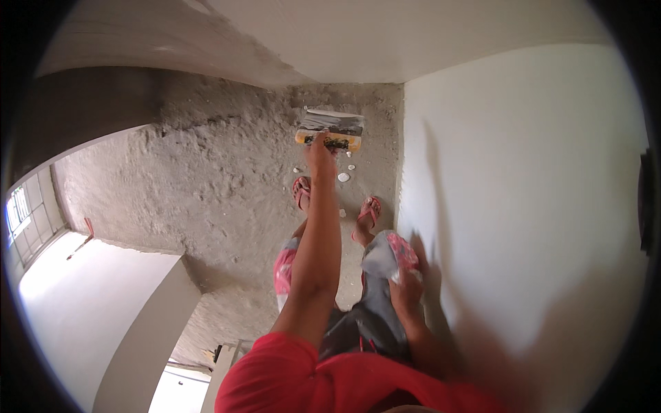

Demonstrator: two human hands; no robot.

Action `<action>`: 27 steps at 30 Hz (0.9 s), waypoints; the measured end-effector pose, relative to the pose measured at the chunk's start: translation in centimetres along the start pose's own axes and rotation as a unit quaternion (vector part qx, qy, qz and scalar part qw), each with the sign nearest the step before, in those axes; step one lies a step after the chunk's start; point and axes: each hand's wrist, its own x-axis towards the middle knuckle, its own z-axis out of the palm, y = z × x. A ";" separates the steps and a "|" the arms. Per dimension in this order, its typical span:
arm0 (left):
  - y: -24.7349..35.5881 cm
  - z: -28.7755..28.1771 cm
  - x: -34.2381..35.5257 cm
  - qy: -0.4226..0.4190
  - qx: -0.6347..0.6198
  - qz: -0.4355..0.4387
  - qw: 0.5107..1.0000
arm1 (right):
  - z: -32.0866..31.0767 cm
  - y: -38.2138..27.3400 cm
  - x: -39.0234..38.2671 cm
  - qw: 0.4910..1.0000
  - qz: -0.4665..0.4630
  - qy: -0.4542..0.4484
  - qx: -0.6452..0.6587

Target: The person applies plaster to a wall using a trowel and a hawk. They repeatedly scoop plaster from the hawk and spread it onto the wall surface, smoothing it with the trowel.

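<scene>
My left hand [321, 155] is stretched out ahead, closed on the handle of a wide putty knife [332, 127]. The knife's yellow-and-black grip faces me, and its grey blade, smeared with white, points away toward the foot of the far wall. Whether the blade touches the wall or floor I cannot tell. My right hand [406, 286] is drawn in beside my right knee [382, 255], which is covered in grey cloth with a red patch. Its fingers look curled, with a bit of white near them; what they hold, if anything, is unclear.
Several white lumps [343, 177] lie on the rough grey floor [220, 179] ahead of my feet in red flip-flops [370, 212]. A smooth white wall [523, 172] rises close on the right, meeting the far wall [413, 41]. At left stands a white ledge [96, 289] with a reddish stick-like thing [84, 239].
</scene>
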 end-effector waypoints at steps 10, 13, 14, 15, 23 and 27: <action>-14.1 -2.0 25.9 0.045 0.025 0.023 0.998 | 3.0 1.7 0.3 0.993 0.070 0.093 -0.016; -14.5 -1.4 28.1 0.033 -0.001 0.030 0.999 | 3.3 1.8 0.7 0.990 0.077 0.110 -0.043; -14.9 -1.1 28.3 0.032 -0.006 0.030 0.999 | 3.3 1.8 0.4 0.989 0.081 0.110 -0.049; -14.9 -1.0 28.6 0.034 -0.012 0.034 0.999 | 3.1 1.8 0.4 0.989 0.081 0.108 -0.052; -14.2 0.6 27.5 0.054 -0.013 0.015 0.998 | 1.6 1.1 0.4 0.990 0.088 0.103 -0.043; -12.3 1.9 27.5 0.064 -0.032 0.016 0.997 | 2.2 1.5 0.2 0.991 0.089 0.091 -0.041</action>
